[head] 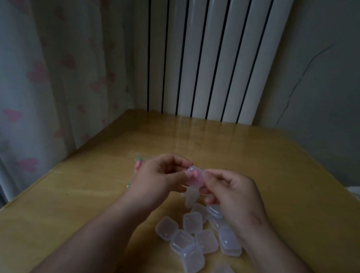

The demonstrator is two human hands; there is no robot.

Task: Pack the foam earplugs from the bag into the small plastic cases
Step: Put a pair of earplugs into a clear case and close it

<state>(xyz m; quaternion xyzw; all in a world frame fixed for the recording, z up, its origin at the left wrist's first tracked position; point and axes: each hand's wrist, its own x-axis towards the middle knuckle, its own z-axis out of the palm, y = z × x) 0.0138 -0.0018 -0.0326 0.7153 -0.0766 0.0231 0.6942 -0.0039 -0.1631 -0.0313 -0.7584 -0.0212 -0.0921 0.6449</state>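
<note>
While both hands meet above the middle of the yellow-brown wooden table (290, 165), a small clear plastic case (195, 180) is held up between them, off the surface. The left hand (159, 177) has its grip curled in, thumb and fingertips pinching the case's left side. The right hand (234, 193) does the same on the right side, its grip closed on the plastic. Pink shows through the wall: a pink foam earplug (193, 176) sits inside the case, though I cannot tell whether the lid is fully down.

Just behind the left hand, and mostly hidden by it, a clear plastic bag (138, 165) of pink and green earplugs lies flat on the table. Nearer the camera, between the two forearms, lies a heap of loose clear square plastic cases (192, 223) with rounded corners. Several of them touch or overlap, and one lies a little apart at the bottom edge of the view.

Beyond the table stands a white ribbed radiator (212, 53), and on the left hangs a pale curtain with pink hearts (40, 73).
</note>
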